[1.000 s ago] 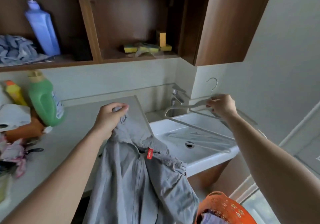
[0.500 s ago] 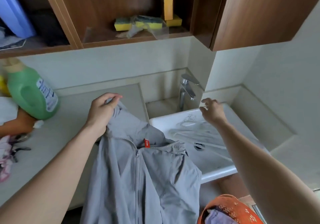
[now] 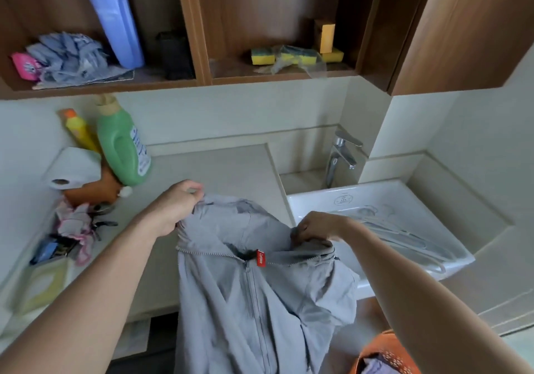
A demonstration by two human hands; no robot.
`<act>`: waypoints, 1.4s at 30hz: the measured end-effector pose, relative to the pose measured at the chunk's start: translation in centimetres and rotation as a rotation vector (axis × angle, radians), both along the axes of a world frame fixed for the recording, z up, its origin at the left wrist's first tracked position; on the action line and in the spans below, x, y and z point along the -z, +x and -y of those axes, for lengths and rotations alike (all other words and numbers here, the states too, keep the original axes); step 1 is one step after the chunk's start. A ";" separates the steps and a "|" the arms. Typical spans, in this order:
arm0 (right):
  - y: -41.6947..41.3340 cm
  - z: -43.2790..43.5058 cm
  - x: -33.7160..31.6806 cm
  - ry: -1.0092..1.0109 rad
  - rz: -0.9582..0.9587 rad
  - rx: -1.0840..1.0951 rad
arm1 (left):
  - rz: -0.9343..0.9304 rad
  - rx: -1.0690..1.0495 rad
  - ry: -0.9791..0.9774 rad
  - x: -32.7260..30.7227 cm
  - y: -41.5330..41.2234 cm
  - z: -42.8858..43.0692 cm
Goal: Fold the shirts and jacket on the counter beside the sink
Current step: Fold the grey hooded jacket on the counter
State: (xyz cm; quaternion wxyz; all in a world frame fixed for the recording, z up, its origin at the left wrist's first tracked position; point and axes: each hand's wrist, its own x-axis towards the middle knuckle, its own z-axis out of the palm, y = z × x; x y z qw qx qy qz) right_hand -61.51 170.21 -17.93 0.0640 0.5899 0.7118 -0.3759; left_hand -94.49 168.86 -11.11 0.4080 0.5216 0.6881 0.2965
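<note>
**Item:** jacket (image 3: 260, 301), grey, zip-front, with a red tag (image 3: 260, 257) beside the zip pull.

**Location:** the upper part is over the front of the counter (image 3: 225, 168), just left of the sink (image 3: 404, 197). The body hangs down past the counter edge. (I cannot tell whether the top rests on the surface or hangs just above it.)

**Left hand** (image 3: 176, 203): fingers (image 3: 193, 187) and thumb pinched together on the fabric at the jacket's upper left edge.

**Right hand** (image 3: 315, 227): fingers curled tight round a bunch of cloth at the collar's right side, close to the sink's near corner.

**Relation:** the jacket's top spans the gap between my hands, sagging slightly in the middle. Everything else hangs below them.

**Handling, as I judge it:** thin, light and limp, probably a little slick. It will not hold a shape, so it will need laying flat and smoothing. The zip line is the one firmer part and a fair guide for squaring up.

**Best hold:** the shoulder seams, one in each hand, well apart, so that the front hangs even.

**Nearby:** pale hangers (image 3: 404, 235) lying in the sink, and an orange basket (image 3: 381, 356) below my right arm.
</note>
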 end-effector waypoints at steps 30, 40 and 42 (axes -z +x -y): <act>-13.7 -8.6 -12.2 0.869 -0.303 0.153 | -0.319 0.092 0.428 -8.3 -12.7 -6.5; -17.3 -18.5 -6.4 0.603 -0.223 0.204 | -0.401 0.167 0.107 -1.2 -16.4 -15.1; -18.1 -20.5 -6.1 0.594 -0.225 0.217 | -0.447 0.155 0.127 -0.8 -16.9 -17.3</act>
